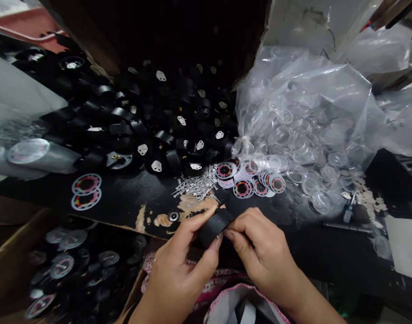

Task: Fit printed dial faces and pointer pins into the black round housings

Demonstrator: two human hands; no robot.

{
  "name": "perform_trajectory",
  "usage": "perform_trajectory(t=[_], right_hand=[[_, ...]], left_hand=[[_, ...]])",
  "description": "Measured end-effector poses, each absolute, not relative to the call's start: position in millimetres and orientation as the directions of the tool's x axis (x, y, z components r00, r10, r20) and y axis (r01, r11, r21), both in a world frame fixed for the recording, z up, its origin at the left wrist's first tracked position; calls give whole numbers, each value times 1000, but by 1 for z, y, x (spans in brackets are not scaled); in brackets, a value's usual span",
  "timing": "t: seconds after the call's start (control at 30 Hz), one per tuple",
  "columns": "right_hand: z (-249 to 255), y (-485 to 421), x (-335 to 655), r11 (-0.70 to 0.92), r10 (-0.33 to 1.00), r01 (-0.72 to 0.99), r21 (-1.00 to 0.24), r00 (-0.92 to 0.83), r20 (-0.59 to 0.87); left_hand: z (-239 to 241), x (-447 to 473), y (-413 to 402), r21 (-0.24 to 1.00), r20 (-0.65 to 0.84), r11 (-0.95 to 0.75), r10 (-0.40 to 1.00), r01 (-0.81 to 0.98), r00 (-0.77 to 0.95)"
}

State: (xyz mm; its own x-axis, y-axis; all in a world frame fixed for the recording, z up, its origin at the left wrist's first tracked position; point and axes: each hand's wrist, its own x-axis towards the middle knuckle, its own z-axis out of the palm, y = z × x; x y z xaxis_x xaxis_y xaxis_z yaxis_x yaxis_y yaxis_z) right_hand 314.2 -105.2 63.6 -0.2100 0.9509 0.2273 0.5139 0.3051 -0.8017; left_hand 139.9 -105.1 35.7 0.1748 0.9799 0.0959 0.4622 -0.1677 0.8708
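Note:
A black round gauge housing (214, 226) is held over the front edge of the bench. My left hand (185, 265) wraps it from the left, with the thumb below and the fingers over the top. My right hand (260, 249) pinches at the housing's right edge; the fingertips hide whatever lies between them. Just beyond the hands lie a pile of small silver pointers (197, 186) and a spread of printed gauge dials (243, 189). A small round metal part (173, 216) rests on the bench left of the housing.
Many black housings (165, 135) are heaped at the back. A plastic bag (303, 99) spills clear round covers (322, 202) on the right, near a screwdriver (348, 211). Two dials (86, 191) lie at left. Below, a box holds assembled gauges (62, 265).

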Motion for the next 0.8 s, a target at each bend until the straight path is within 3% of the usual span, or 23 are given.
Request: perform_trajectory(t=[0.47,0.8], right_hand=[[67,-108,311,318,948,528,-788,-200,248],[67,-107,310,267,961,432,-862,-184,206]], left_hand=[[43,138,-110,788,175,-262,963,558,206],[45,134,-111,758,172,-270,961,594,216]])
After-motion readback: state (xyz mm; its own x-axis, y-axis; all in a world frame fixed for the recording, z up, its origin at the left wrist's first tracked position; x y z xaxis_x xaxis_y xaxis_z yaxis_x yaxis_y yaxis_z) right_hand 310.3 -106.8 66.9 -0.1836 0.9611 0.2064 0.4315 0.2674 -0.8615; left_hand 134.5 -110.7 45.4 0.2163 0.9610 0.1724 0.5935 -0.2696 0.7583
